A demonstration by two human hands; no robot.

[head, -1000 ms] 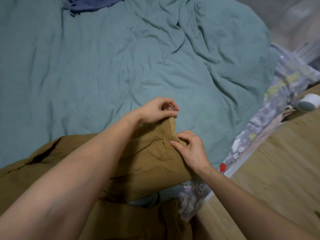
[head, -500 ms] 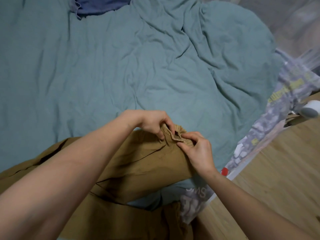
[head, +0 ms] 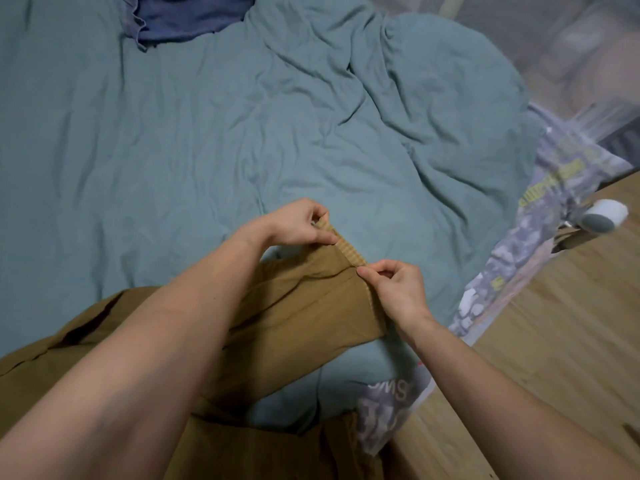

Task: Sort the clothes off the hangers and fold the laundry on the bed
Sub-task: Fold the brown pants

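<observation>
Between the two hands, stretched taut: the ribbed cuff (head: 346,247) of a mustard-brown garment (head: 294,317). Left hand (head: 298,226) pinching the far end of that cuff, thumb and fingertips curled round it. Right hand (head: 398,289) pinching the near end, thumb against forefinger, other fingers curled. Behind the grip, toward the person: the garment's body, lying spread over a wrinkled teal bed cover (head: 207,150), partly hidden under both bare forearms. Beyond the grip, well apart at the far edge of the bed: a dark blue piece of clothing (head: 187,15), only partly in view. Right of the grip, past the right hand: a grey printed cloth (head: 540,216) hanging over the bed's edge, then a wooden floor (head: 571,341). Farther right: a white and grey roller-like object (head: 604,215), too blurred to identify.
</observation>
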